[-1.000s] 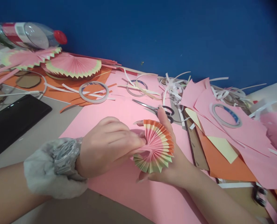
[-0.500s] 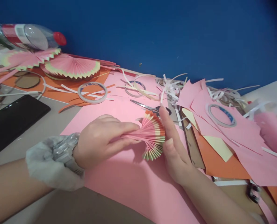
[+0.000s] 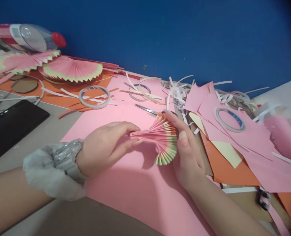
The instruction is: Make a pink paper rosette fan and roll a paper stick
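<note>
A small pleated paper fan, pink toward its narrow end with orange, cream and green bands at the spread edge, is held above a large pink sheet. My left hand pinches the narrow end between thumb and fingers, with the tip of the folds visible between them. My right hand is cupped along the fan's wide edge, its fingers stretched and touching the edge. Scissors lie just behind the fan, their handles partly hidden by my right fingers.
A black phone lies left. Behind are two larger pleated fans, a bottle and tape rolls. Paper strips, pink sheets and another tape roll crowd the right. A blue wall rises behind.
The fan has shifted slightly right, and more of its narrow end shows as my left fingers have slid back. My right hand has moved slightly right and curls more around the wide edge.
</note>
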Available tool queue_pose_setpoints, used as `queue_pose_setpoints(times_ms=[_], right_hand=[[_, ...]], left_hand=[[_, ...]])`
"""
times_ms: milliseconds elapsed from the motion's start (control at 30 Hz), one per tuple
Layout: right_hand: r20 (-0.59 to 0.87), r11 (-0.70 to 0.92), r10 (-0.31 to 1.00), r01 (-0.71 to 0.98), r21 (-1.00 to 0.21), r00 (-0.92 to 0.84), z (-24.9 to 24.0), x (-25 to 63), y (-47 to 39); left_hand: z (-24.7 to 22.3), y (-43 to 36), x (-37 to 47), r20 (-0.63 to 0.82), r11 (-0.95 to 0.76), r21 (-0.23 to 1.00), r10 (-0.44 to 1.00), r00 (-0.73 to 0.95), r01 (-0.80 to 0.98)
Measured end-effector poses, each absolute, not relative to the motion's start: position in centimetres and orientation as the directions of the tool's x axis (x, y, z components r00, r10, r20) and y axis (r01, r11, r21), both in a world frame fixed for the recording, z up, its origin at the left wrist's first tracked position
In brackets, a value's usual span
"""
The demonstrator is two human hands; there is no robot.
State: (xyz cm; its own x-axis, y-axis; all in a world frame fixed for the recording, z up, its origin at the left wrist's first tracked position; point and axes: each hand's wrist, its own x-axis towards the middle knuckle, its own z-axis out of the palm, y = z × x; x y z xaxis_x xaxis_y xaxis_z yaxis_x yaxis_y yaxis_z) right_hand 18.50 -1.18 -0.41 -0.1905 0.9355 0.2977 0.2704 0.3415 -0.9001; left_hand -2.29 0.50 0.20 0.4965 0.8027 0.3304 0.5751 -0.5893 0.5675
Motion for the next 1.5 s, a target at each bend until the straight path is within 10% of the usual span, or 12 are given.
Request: queue_pose_setpoints(times_ms=[700,1167,1500], right_hand=[[0.142,0.19,0.905,0.083,-0.978,-0.4,-1.0,18.2,-1.5],[0.161,0.258,0.92,0.241,-0.936,-0.358,-0.4,17.9,-0.7],[-0.077,0.026,0.859,0.193,-0.981,-0.507,0.0,17.5,-0.7]], left_hand=[[0.4,0.0,-2.6,0.492,-0.676,0.528,0.737,0.463,0.514],[0.2,0.3,-2.7,0.495,-0.56,0.551,0.816,0.298,0.619],[0.0,0.6,-2.8,0.544,-0.571,0.544,0.798,0.26,0.615]])
